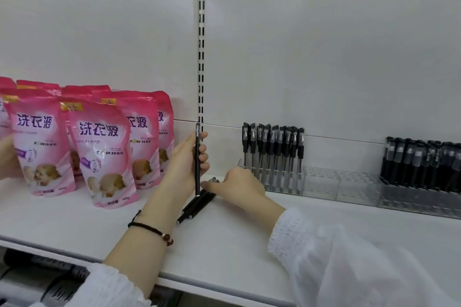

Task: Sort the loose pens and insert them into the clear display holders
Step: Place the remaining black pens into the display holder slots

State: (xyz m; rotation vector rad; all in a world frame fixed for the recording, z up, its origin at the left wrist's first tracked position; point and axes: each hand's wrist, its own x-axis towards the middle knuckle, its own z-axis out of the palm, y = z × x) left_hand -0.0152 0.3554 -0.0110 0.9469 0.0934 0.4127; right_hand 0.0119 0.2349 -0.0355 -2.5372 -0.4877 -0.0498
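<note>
Holding one black pen (pixel 197 157) straight up in the left hand (pixel 185 167), thumb on one side and fingers curled round the other, low tip just above the shelf (pixel 224 244). Reaching the right hand (pixel 239 185) onto the loose pens (pixel 197 203), flat on the shelf just below and between both hands. Fingertips down on their far ends; cannot tell if pinching one or only touching.

Light, thin and stiff, by the look of it, not bendy. Smooth and round too, so likely to roll or slip. Best to pinch near the middle and keep it upright for dropping in. Probably not easy to break.

Just right of the right hand, a row of standing pens (pixel 274 147) already in place. Further right, empty clear holders (pixel 336 183) with little holes on top. Beyond those, well away from both hands, a packed bunch of black pens (pixel 421 164). Lots of open air above the empty holes for coming straight down. Small holes, though, so aim with care.

Close on the left of the left hand, pink bags (pixel 99 152), standing up and easy to knock over. Shelf edge right under the wrists, so watch for rolling pens. White back wall just past the fingers.
</note>
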